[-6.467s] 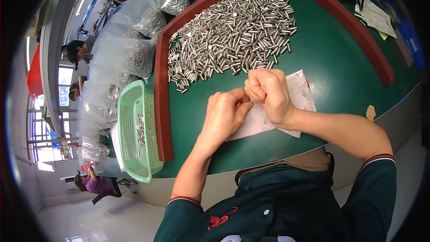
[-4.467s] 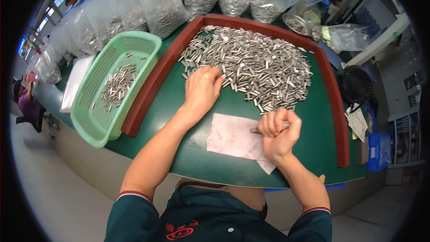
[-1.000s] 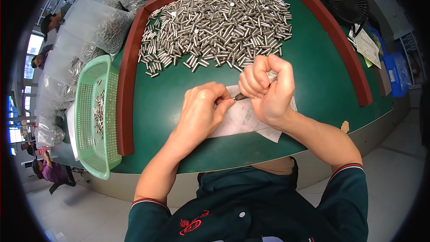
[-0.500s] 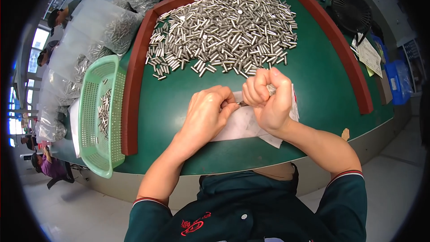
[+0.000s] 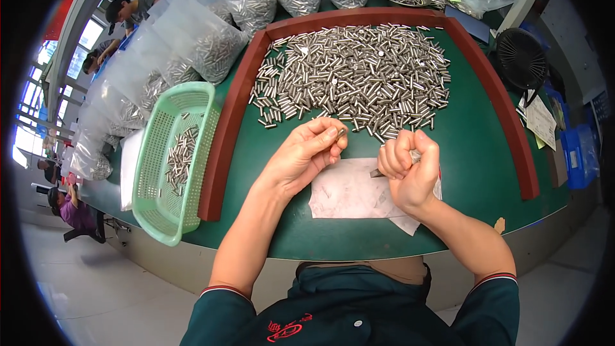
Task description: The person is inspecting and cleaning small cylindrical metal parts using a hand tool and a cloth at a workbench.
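My left hand (image 5: 301, 157) pinches a small metal pin (image 5: 341, 132) between thumb and fingertips, just in front of the pile. To its right, my right hand (image 5: 411, 172) is closed in a fist. A short grey metallic end (image 5: 376, 173) pokes out of the fist on its left side; the rest lies hidden in the fingers, so its kind is unclear. Beneath both hands lies a smudged white sheet (image 5: 343, 192), creased and partly covered. Beyond them spreads a big heap of short silvery metal pins (image 5: 359, 77), loose on the green tabletop (image 5: 282, 173).
A reddish-brown wooden rail (image 5: 236, 125) borders the pile on three sides. Left of it stands a green perforated basket (image 5: 146, 166) holding some pins. Clear bags of pins (image 5: 221, 51) line the left and back. A black fan (image 5: 522, 57) and blue bin (image 5: 578, 157) are at right.
My hands have drawn apart; the left has turned, bringing its pinched pin up toward the pile. The right stays a fist, its grey end now showing. The whole view has shifted.
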Motion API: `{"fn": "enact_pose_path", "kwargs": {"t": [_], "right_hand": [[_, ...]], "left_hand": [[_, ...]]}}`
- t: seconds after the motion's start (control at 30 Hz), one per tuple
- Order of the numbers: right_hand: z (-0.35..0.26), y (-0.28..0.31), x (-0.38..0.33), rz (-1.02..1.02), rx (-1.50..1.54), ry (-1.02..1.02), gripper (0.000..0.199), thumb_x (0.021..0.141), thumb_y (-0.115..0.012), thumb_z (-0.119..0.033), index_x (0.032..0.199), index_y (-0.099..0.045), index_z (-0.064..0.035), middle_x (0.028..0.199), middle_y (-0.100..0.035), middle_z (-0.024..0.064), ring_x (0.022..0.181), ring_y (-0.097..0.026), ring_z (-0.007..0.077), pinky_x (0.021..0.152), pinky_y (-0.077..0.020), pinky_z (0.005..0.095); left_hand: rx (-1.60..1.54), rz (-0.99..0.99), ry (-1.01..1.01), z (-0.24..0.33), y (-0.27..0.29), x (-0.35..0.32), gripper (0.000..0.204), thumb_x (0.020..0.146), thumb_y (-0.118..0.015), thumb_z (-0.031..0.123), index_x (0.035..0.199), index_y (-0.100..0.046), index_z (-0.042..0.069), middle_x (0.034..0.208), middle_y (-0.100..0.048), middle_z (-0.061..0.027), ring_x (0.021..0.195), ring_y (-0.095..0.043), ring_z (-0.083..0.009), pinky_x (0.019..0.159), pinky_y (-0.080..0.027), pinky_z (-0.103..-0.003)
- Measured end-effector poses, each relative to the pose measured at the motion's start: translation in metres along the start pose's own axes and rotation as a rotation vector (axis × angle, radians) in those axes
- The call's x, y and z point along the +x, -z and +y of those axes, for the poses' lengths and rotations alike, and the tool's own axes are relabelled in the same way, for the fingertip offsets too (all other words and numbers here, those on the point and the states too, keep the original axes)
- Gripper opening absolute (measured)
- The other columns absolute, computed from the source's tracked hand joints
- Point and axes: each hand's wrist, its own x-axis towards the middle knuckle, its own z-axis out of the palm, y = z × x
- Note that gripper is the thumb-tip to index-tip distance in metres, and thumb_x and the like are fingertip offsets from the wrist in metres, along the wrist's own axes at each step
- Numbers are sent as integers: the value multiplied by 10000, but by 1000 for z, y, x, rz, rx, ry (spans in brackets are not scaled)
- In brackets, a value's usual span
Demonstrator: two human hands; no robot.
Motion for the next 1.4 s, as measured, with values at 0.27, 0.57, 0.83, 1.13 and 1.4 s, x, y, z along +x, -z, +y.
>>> {"fn": "enact_pose_path", "kwargs": {"t": [0.27, 0.57, 0.83, 1.13, 1.4], "right_hand": [[-2, 1, 2, 10, -16, -4, 399, 858, -290, -270, 502, -261, -94, 418, -230, -14, 393, -172, 78, 394, -164, 242], [-2, 1, 2, 12, -14, -12, 385, 857, -287, -264, 511, -267, -96, 418, -229, -15, 393, -170, 79, 393, -165, 242], [-4, 1, 4, 33, -7, -25, 390, 863, -286, -271, 514, -270, -98, 425, -235, -17, 389, -167, 76, 391, -169, 242], [-3, 1, 3, 28, -3, -22, 402, 871, -289, -286, 516, -271, -98, 426, -239, -13, 385, -169, 74, 388, -171, 239], [-3, 1, 3, 31, 2, -34, 394, 872, -284, -280, 522, -271, -98, 429, -235, -14, 385, -169, 75, 386, -172, 238]], "left_hand": [[-94, 192, -110, 15, 17, 3, 313, 902, -416, 341, 773, -493, 65, 728, -528, -47, 619, -469, -95, 561, -405, -216], [1532, 517, -516, 6, 22, 8, 143, 695, -625, 42, 833, -598, 21, 738, -525, -82, 638, -512, -218, 595, -408, -320], [1518, 404, -453, 11, 20, 7, 100, 694, -633, 39, 733, -552, -4, 720, -540, -101, 637, -541, -236, 582, -417, -326], [240, 107, -26, 14, 19, 4, 127, 816, -573, 86, 935, -541, 57, 777, -563, -34, 477, -316, -7, 412, -219, -145], [164, 25, -15, 12, 22, 4, 101, 843, -533, 90, 932, -542, 44, 785, -552, -44, 451, -272, -12, 398, -211, -145]]}}
